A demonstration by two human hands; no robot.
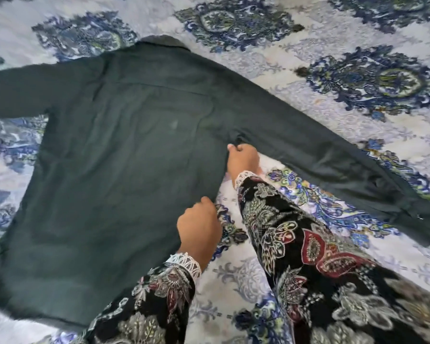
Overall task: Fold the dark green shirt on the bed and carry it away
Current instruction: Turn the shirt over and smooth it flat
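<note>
Shirt: dark green shirt (124, 155) spread back-up on the bed (333, 40), collar toward far edge, long axis collar to hem.
Right hand (242, 157): fingers pinched on the underarm seam.
Left hand (199, 229): fingers curled on the same side edge, nearer the hem.

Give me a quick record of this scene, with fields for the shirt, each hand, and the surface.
shirt: dark green shirt, spread flat, back up, sleeves out
left hand: left hand on the shirt's side edge
right hand: right hand pinching fabric at the armpit
surface: patterned bedspread
fold progress: none visible yet
</note>
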